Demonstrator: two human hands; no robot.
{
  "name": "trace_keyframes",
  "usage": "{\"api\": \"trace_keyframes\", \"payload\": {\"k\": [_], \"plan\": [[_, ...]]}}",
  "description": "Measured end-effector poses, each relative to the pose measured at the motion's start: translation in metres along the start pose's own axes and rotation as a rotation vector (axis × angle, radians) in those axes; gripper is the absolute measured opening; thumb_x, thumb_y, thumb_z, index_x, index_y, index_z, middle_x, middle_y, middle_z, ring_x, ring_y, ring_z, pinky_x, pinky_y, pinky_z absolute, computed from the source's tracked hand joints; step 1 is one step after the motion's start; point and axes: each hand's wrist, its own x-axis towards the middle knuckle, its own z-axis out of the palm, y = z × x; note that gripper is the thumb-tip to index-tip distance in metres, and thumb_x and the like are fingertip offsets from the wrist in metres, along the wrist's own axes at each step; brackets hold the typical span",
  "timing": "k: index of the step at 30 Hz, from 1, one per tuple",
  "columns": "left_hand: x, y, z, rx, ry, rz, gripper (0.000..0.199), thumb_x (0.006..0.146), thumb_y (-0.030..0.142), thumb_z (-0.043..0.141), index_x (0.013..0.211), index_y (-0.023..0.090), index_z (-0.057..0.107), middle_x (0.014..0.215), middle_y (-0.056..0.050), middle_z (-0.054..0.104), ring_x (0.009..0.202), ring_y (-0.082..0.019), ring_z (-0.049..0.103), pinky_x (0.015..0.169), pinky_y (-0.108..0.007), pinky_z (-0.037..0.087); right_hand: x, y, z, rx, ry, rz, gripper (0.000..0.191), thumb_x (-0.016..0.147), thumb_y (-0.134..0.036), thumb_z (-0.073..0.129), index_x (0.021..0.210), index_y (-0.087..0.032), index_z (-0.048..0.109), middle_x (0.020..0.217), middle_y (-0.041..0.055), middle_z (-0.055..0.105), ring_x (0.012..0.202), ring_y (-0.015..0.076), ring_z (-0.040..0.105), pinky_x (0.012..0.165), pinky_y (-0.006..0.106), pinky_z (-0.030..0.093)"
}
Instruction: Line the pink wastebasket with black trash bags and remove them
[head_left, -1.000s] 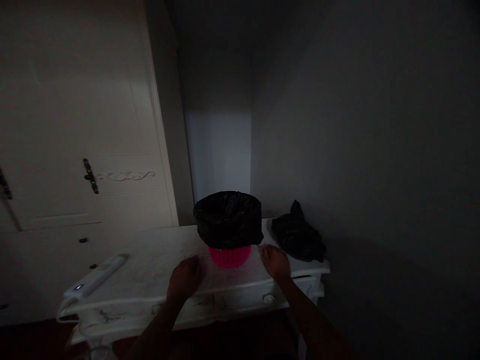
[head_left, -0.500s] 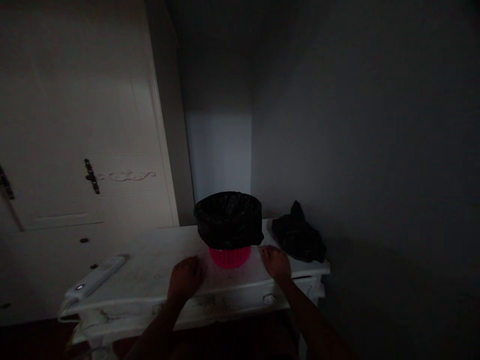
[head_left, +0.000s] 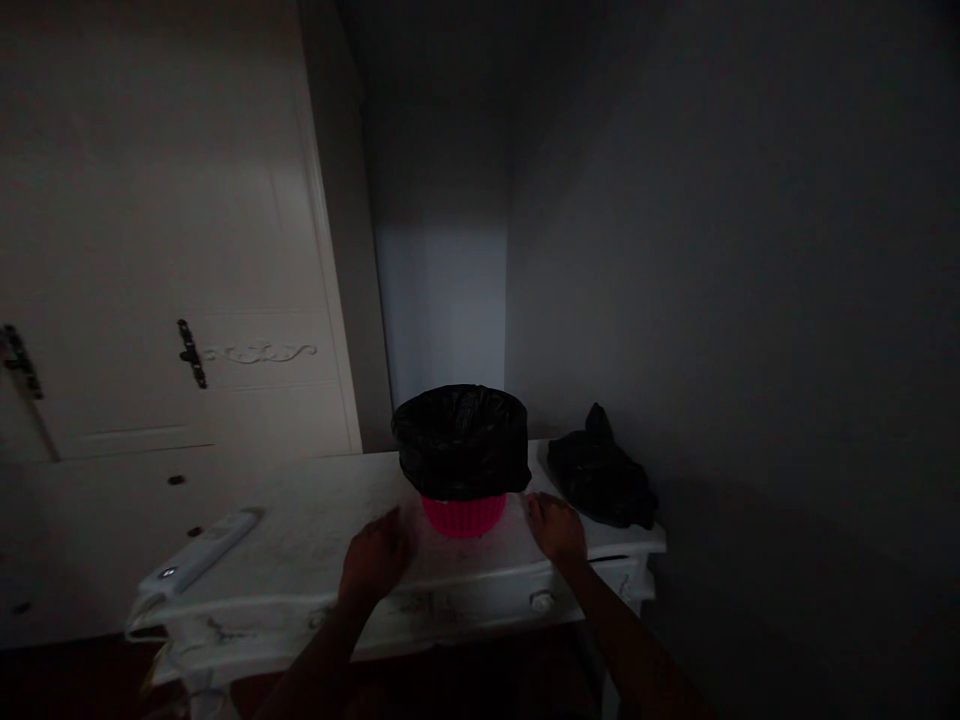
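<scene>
A pink ribbed waste basket [head_left: 465,516] stands upright on the white table. A black bin liner [head_left: 469,455] lines it and is folded down over its rim, hiding most of the outside. My left hand [head_left: 375,557] rests on the tabletop to the left of the basket, apart from it, fingers curled in with nothing visible in them. On the other side, my right hand [head_left: 556,527] lies near the table's front edge, also curled and holding nothing visible. Just beyond it sits a crumpled black plastic bag [head_left: 602,475]. Dim light blurs finger detail.
The white table [head_left: 300,530] has carved drawer fronts and a round knob [head_left: 541,601]. A white power strip [head_left: 199,552] lies at its left end, with a cord hanging down. Behind stands a white wardrobe [head_left: 150,250] with dark handles; a grey wall [head_left: 712,300] closes the right.
The view has turned slightly, so everything sits a little further right. Both hands stay beside the basket, and the basket and bag keep their places.
</scene>
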Motion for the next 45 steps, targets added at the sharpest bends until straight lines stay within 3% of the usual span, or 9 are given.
{"api": "trace_keyframes", "payload": {"k": [4,12,16,20,26,31,37,42,45], "plan": [[0.000,-0.002,0.001,0.034,0.019,0.077,0.042,0.103,0.031,0.039,0.122,0.020,0.074,0.132,-0.013,0.075,0.123,-0.027,0.069,0.109,-0.040,0.050,-0.001,-0.001,-0.001,-0.007,0.002,0.021,0.048,0.111,-0.038,0.034,0.097,-0.019,0.076,0.101,0.0125,0.081,0.091,0.0200,0.075,0.079,0.027,0.045],[0.008,-0.020,0.033,-0.021,0.157,0.116,0.050,0.098,0.030,0.046,0.144,0.020,0.062,0.154,-0.012,0.060,0.142,-0.028,0.058,0.117,-0.044,0.048,0.000,-0.004,-0.004,-0.009,-0.036,0.026,0.047,0.111,-0.035,0.033,0.100,-0.018,0.076,0.104,0.0116,0.080,0.095,0.0192,0.074,0.082,0.026,0.046],[0.005,-0.015,0.026,-0.046,0.138,0.046,0.059,0.100,0.031,0.041,0.155,0.012,0.048,0.165,-0.017,0.046,0.142,-0.028,0.057,0.115,-0.043,0.049,0.000,-0.005,-0.006,-0.023,-0.046,0.032,0.048,0.111,-0.036,0.032,0.102,-0.018,0.075,0.106,0.0117,0.080,0.097,0.0195,0.074,0.084,0.027,0.046],[0.002,-0.008,0.014,-0.064,0.052,0.007,0.063,0.101,0.031,0.040,0.159,0.008,0.040,0.145,-0.020,0.066,0.128,-0.029,0.067,0.108,-0.043,0.053,0.000,-0.006,-0.006,-0.032,-0.043,0.039,0.049,0.111,-0.038,0.031,0.101,-0.017,0.075,0.103,0.0125,0.080,0.095,0.0209,0.075,0.081,0.028,0.046],[0.003,-0.010,0.016,0.020,0.102,0.065,0.045,0.099,0.029,0.046,0.137,0.018,0.067,0.150,-0.015,0.064,0.139,-0.031,0.059,0.119,-0.048,0.042,0.000,-0.003,-0.003,-0.013,-0.039,0.034,0.050,0.111,-0.038,0.031,0.100,-0.018,0.075,0.104,0.0126,0.080,0.097,0.0197,0.075,0.084,0.026,0.046],[0.002,-0.007,0.012,-0.021,0.052,0.009,0.055,0.101,0.029,0.042,0.152,0.012,0.053,0.152,-0.018,0.061,0.133,-0.027,0.064,0.111,-0.041,0.050,0.001,-0.005,-0.006,-0.002,-0.047,0.049,0.051,0.111,-0.039,0.032,0.102,-0.018,0.076,0.107,0.0123,0.080,0.097,0.0207,0.075,0.083,0.028,0.047],[0.002,-0.005,0.008,0.051,0.067,0.069,0.043,0.101,0.030,0.043,0.130,0.018,0.072,0.147,-0.015,0.066,0.135,-0.031,0.062,0.119,-0.048,0.042,0.000,-0.007,-0.011,-0.008,-0.063,0.053,0.050,0.111,-0.038,0.032,0.103,-0.017,0.076,0.106,0.0126,0.080,0.098,0.0209,0.075,0.083,0.027,0.046],[0.003,-0.006,0.011,-0.010,0.039,0.006,0.053,0.101,0.028,0.043,0.151,0.012,0.054,0.152,-0.017,0.061,0.134,-0.026,0.063,0.113,-0.039,0.047,0.000,-0.006,-0.008,-0.015,-0.064,0.064,0.048,0.111,-0.038,0.033,0.103,-0.017,0.076,0.106,0.0133,0.080,0.097,0.0211,0.075,0.083,0.028,0.046],[0.002,-0.004,0.006,-0.020,0.006,-0.001,0.046,0.102,0.029,0.044,0.140,0.015,0.064,0.142,-0.016,0.069,0.129,-0.028,0.067,0.110,-0.039,0.049,0.000,-0.006,-0.007,-0.024,-0.058,0.062,0.048,0.111,-0.039,0.033,0.103,-0.017,0.075,0.105,0.0127,0.080,0.098,0.0211,0.075,0.083,0.028,0.046]]}}
